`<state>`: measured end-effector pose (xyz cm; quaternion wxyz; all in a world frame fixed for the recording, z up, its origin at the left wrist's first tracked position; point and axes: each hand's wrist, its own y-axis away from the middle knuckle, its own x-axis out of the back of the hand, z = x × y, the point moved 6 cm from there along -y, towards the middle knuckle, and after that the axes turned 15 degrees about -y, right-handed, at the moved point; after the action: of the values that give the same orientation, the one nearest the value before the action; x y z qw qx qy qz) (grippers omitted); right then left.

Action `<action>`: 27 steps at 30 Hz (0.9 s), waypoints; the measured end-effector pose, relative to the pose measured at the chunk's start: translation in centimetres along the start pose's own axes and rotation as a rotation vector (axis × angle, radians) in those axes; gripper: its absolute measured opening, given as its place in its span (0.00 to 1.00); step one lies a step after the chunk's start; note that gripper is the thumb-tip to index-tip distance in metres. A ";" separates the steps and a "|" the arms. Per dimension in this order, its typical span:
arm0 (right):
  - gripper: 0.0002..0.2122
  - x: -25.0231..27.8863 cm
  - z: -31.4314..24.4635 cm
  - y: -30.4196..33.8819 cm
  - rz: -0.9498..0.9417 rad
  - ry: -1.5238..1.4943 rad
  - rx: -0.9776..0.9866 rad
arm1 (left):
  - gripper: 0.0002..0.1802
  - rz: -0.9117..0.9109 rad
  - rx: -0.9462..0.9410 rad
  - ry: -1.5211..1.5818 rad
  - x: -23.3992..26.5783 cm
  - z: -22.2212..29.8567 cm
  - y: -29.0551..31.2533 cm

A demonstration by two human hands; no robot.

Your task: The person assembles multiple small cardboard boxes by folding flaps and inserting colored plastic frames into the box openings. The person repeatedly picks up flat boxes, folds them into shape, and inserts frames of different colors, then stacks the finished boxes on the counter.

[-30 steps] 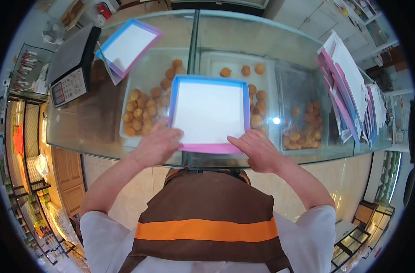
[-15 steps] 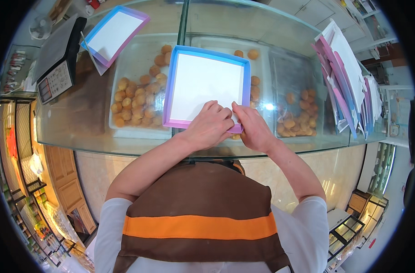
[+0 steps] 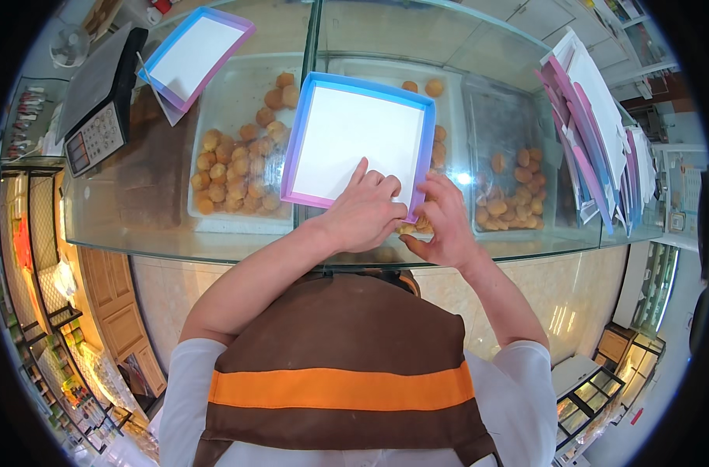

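Note:
A shallow cardboard box (image 3: pixel 362 132) with a white inside and blue-to-purple walls lies slightly turned on the glass counter. My left hand (image 3: pixel 366 204) is at its near wall by the near right corner, fingers curled over that wall and the index finger stretched over the white base. Just outside the same corner is my right hand (image 3: pixel 442 222), its thumb well apart from its bent fingers. Those fingertips come close to the right wall; whether they touch it I cannot tell.
A second shallow box (image 3: pixel 195 58) lies at the far left beside a scale (image 3: pixel 98 109). Flat cardboard pieces (image 3: pixel 592 124) lean in a stack on the right. Under the glass, trays hold round golden-brown baked balls (image 3: pixel 234 171). The counter's front edge (image 3: pixel 175 259) runs before me.
The box has turned slightly clockwise and shifted a little right. My right hand has opened, its thumb moving away from the corner; my left index finger has straightened.

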<state>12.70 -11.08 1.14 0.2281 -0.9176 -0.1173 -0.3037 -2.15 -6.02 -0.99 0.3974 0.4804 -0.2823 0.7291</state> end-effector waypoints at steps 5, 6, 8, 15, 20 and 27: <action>0.09 -1.6 0.1 0.3 -0.096 0.167 -0.009 | 0.06 0.059 -0.039 0.006 -0.1 0.0 0.1; 0.09 -1.8 0.2 0.3 -0.112 0.136 -0.026 | 0.04 0.081 -0.060 0.066 0.1 -0.3 0.5; 0.08 -1.6 0.0 -0.1 -0.112 0.081 -0.006 | 0.04 0.182 -0.019 0.002 0.2 -1.4 2.5; 0.08 -1.4 0.8 0.2 -0.049 0.047 -0.041 | 0.18 0.481 0.327 -0.254 5.4 -7.9 11.4; 0.08 -1.7 0.4 -2.7 0.062 0.083 -0.047 | 0.30 0.519 0.440 -0.090 4.2 -10.0 13.9; 0.07 -4.7 -0.9 -19.0 0.380 0.089 0.162 | 0.25 0.609 0.656 -0.256 4.0 -11.1 14.8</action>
<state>1.84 4.65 5.55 0.3593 -0.8876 0.0438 -0.2850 -20.94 -3.78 -1.91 -0.0458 0.5620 -0.2117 0.7983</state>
